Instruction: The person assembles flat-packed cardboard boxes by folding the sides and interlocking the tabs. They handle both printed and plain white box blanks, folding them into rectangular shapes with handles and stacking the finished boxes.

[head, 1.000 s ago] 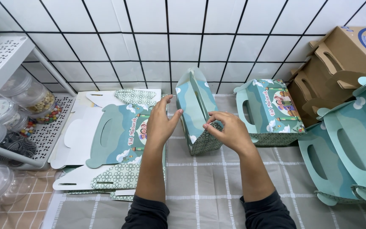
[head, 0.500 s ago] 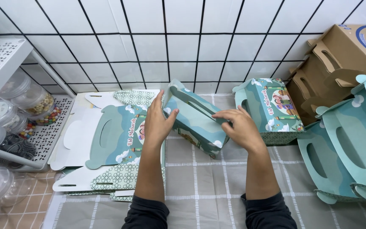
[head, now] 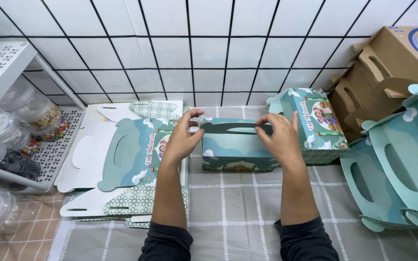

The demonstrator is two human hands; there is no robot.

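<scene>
A teal printed cardboard gift box [head: 235,147] with a cut-out carry handle on top stands upright on the grey checked tablecloth [head: 238,208], its long side facing me. My left hand [head: 182,137] pinches the left end of the handle. My right hand [head: 279,137] pinches the right end. Both hands press the handle flaps together at the top of the box.
A stack of flat unfolded teal boxes [head: 131,159] lies at left. A finished teal box [head: 315,125] stands behind right. Brown cardboard boxes [head: 388,72] and more teal boxes [head: 402,159] sit at right. A white perforated shelf [head: 6,72] holds plastic snack jars [head: 39,116].
The box turned from end-on and tilted to upright with its long side toward me. My hands moved from its sides to the two ends of the handle.
</scene>
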